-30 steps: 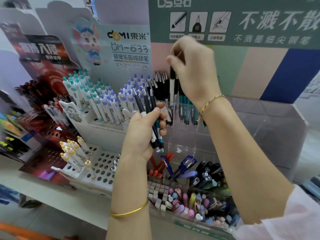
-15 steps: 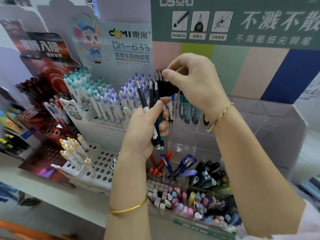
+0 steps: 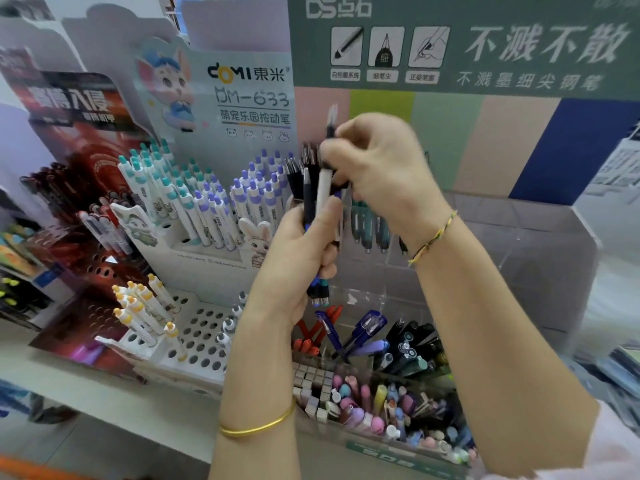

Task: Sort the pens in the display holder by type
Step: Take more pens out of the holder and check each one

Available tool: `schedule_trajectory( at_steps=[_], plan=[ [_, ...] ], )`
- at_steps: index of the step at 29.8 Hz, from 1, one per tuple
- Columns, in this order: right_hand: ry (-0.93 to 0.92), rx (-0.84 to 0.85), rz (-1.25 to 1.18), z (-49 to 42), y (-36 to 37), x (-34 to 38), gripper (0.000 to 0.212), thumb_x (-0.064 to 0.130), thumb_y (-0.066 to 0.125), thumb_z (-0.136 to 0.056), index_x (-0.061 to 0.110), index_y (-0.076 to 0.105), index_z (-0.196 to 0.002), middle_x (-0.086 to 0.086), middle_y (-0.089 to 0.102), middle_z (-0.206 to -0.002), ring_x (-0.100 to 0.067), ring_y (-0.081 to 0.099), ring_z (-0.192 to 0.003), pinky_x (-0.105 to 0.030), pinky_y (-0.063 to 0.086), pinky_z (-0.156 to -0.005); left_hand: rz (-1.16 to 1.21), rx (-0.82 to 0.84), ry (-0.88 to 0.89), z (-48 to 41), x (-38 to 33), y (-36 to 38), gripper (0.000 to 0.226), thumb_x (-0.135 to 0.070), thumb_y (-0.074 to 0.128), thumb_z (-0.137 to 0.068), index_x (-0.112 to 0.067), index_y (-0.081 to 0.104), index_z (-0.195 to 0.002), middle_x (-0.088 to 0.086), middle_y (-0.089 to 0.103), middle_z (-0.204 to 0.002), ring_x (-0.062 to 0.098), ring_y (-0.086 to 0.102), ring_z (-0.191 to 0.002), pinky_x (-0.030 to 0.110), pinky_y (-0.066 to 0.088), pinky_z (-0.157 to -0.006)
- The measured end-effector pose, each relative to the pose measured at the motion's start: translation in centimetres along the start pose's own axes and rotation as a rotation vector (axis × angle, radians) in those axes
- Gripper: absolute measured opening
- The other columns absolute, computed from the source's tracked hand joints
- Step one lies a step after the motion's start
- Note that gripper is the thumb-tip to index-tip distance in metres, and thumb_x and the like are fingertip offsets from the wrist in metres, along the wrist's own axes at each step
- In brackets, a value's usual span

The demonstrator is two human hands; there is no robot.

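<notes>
The left hand (image 3: 298, 258) had its grip clamped round a bundle of pens (image 3: 317, 271), dark and blue barrels with their tips pointing down at 6 o'clock. At 1 o'clock from it, the right hand (image 3: 377, 178) had its grip curled on a white pen (image 3: 325, 188). That pen stood nearly upright, its pale top sticking out above the fingers at 12 o'clock and its lower part against the bundle beside the left thumb.

Both hands were in front of the clear display holder (image 3: 519, 244), where teal pens (image 3: 367, 226) hung in a back compartment just behind the right wrist. Blue capped pens (image 3: 363, 329) and red pens (image 3: 308, 341) lay in lower compartments at 6 o'clock of the bundle. At 9 o'clock stood white-and-purple pens (image 3: 249, 199) in a card stand.
</notes>
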State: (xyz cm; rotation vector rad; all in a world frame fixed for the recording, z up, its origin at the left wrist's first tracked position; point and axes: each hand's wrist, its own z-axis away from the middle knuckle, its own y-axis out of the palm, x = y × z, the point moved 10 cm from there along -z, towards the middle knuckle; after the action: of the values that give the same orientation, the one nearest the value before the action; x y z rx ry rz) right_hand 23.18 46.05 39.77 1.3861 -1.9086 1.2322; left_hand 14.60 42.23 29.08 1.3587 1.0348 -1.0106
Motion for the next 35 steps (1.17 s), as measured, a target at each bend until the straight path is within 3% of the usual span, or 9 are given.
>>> schedule_trajectory(
  at_steps=[2,5,12,17,21,26,28,32,35],
  plan=[
    [0.046,-0.224,-0.1,-0.7,-2.9,-1.0,0.015,0.021,0.057,-0.076,0.006,0.056,-0.079,-0.009,0.061,-0.075,-0.029,0.061,-0.069,-0.043,0.049,-0.059,0.051,-0.07,-0.046,0.0,0.5,-1.2,0.039,-0.049,0.05,-0.087,-0.011,0.048,-0.095,-0.007,0.036,-0.06,0.005,0.031,-0.046,0.016,0.028,-0.038],
    [-0.006,-0.346,-0.015,-1.1,-4.7,-0.7,0.007,0.015,0.053,-0.083,0.017,0.047,-0.079,0.005,0.053,-0.075,-0.029,0.061,-0.078,-0.047,0.053,-0.066,0.198,-0.149,-0.096,0.0,1.1,-2.6,0.035,-0.041,0.035,-0.101,-0.011,0.053,-0.095,-0.006,0.039,-0.058,0.005,0.032,-0.043,0.017,0.027,-0.036],
    [-0.038,-0.179,0.228,-1.7,-1.0,-1.6,0.008,0.012,0.056,-0.089,0.006,0.056,-0.095,0.0,0.055,-0.084,-0.016,0.051,-0.078,-0.022,0.04,-0.068,0.268,-0.111,-0.059,0.1,0.5,-2.2,0.028,-0.017,0.03,-0.099,-0.005,0.053,-0.109,-0.001,0.047,-0.063,0.009,0.039,-0.047,0.02,0.033,-0.041],
    [0.03,-0.064,0.348,-1.6,1.1,-3.5,0.016,0.019,0.063,-0.086,0.005,0.062,-0.093,-0.005,0.061,-0.087,-0.021,0.057,-0.083,-0.035,0.047,-0.077,0.259,-0.11,-0.04,0.3,0.3,-2.6,0.034,-0.015,0.029,-0.099,-0.004,0.056,-0.117,0.0,0.054,-0.066,0.009,0.046,-0.052,0.02,0.04,-0.046],
    [0.038,0.014,0.466,-1.9,1.5,-3.5,0.013,0.024,0.064,-0.085,0.012,0.059,-0.085,-0.004,0.06,-0.087,-0.02,0.055,-0.084,-0.029,0.045,-0.072,0.271,-0.098,-0.043,0.4,0.2,-2.5,0.035,-0.014,0.03,-0.098,-0.005,0.058,-0.116,0.0,0.059,-0.066,0.009,0.051,-0.055,0.02,0.044,-0.049],
    [0.109,0.166,0.625,-1.3,2.7,-5.2,0.021,0.026,0.063,-0.085,0.007,0.055,-0.078,-0.008,0.055,-0.076,-0.028,0.055,-0.076,-0.029,0.04,-0.062,0.256,-0.093,-0.037,0.3,-0.2,-2.1,0.034,-0.012,0.03,-0.098,-0.006,0.06,-0.113,-0.001,0.06,-0.065,0.009,0.053,-0.056,0.02,0.045,-0.049],
    [0.121,0.149,0.583,-1.0,2.3,-5.4,0.021,0.028,0.065,-0.085,0.009,0.057,-0.082,-0.006,0.057,-0.08,-0.026,0.056,-0.079,-0.03,0.042,-0.064,0.239,-0.094,-0.028,0.3,-0.3,-2.0,0.033,-0.011,0.031,-0.098,-0.006,0.06,-0.113,-0.001,0.062,-0.066,0.009,0.054,-0.057,0.021,0.046,-0.05],
    [0.026,-0.065,0.283,-0.4,-0.6,-2.3,0.019,0.029,0.062,-0.088,0.012,0.06,-0.082,0.003,0.058,-0.076,-0.012,0.053,-0.074,-0.026,0.043,-0.069,0.136,-0.078,0.012,0.3,-0.9,-1.7,0.029,-0.006,0.035,-0.099,-0.007,0.059,-0.116,-0.001,0.065,-0.07,0.01,0.056,-0.059,0.021,0.046,-0.053],
    [0.058,0.148,0.074,0.3,1.2,-1.2,0.03,0.029,0.06,-0.091,0.001,0.068,-0.084,-0.013,0.064,-0.071,-0.01,0.051,-0.058,-0.023,0.043,-0.054,0.087,-0.044,0.044,0.2,-1.2,-1.0,0.026,-0.005,0.038,-0.099,-0.01,0.062,-0.109,0.0,0.068,-0.073,0.009,0.058,-0.061,0.021,0.048,-0.056]
  ],
)
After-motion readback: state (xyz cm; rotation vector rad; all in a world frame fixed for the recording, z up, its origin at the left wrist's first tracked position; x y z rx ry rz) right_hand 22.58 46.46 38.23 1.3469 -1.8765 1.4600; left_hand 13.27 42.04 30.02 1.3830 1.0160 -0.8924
